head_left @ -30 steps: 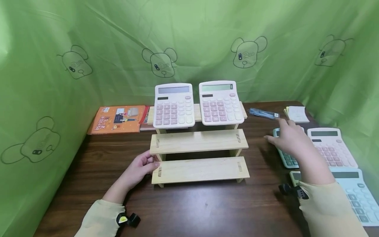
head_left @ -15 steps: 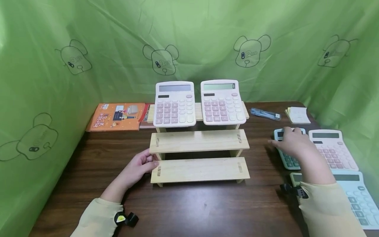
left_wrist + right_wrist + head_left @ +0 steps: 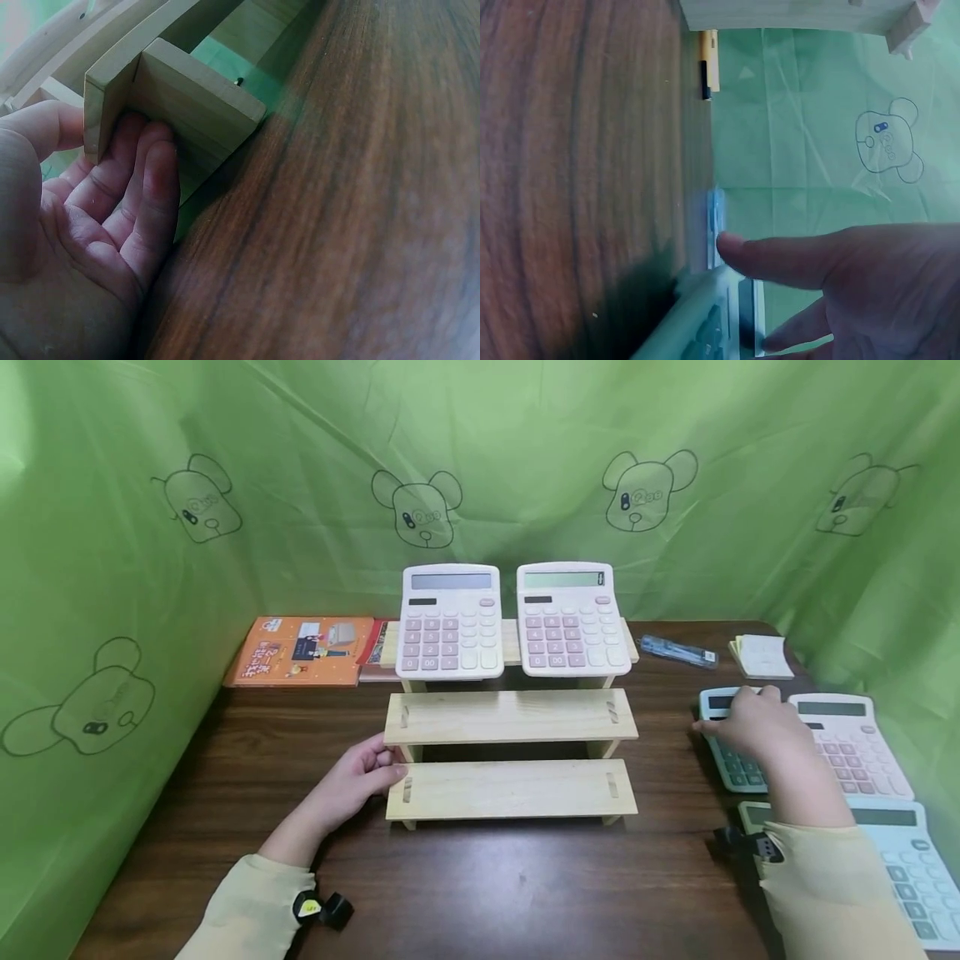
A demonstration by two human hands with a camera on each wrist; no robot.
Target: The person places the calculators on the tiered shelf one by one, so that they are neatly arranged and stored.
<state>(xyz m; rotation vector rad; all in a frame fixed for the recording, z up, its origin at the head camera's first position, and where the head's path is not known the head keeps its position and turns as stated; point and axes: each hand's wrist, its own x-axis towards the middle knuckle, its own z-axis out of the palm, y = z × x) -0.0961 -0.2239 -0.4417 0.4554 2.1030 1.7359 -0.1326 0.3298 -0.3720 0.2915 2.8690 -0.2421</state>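
Note:
My left hand point(image 3: 351, 787) pinches the left end of a three-step wooden display stand point(image 3: 510, 789), thumb on the lowest board and fingers underneath. In the left wrist view those fingers point(image 3: 154, 176) rest against the stand's leg point(image 3: 199, 90). Two white calculators with pink keys, one on the left point(image 3: 450, 639) and one on the right point(image 3: 572, 639), lean side by side on the top step. Over at the right, my right hand point(image 3: 768, 731) reaches across a teal calculator point(image 3: 738, 770), fingers at its display and thumb stretched out by its left edge point(image 3: 686, 315).
Beside the teal calculator lie another pink-keyed one point(image 3: 851, 760), a large light-blue one point(image 3: 918, 877) and a partly covered green one point(image 3: 753, 814). A blue packet point(image 3: 678, 652) and paper notes point(image 3: 763, 656) are behind. An orange book point(image 3: 300, 652) lies back left. Green curtains point(image 3: 525, 443) surround the table.
My right hand has come down and nearer, from beside the blue packet onto the upper part of the teal calculator. The left hand stays on the stand; the head view has shifted slightly.

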